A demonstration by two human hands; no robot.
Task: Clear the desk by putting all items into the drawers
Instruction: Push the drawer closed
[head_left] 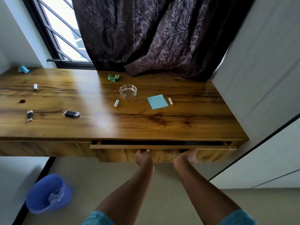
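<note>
Both hands, left hand (142, 155) and right hand (186, 157), gripping under the drawer front (162, 146). Probably stiff wood (barely open). Best pulled evenly. Glass ashtray (128, 90): breakable, best lifted by rim.

i see a glossy wooden desk (146, 120), a clear glass ashtray (128, 90), a sheened patterned cloth curtain (154, 34).

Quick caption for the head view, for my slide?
Both hands, left hand and right hand, grip the barely open drawer; desk still cluttered.
</note>
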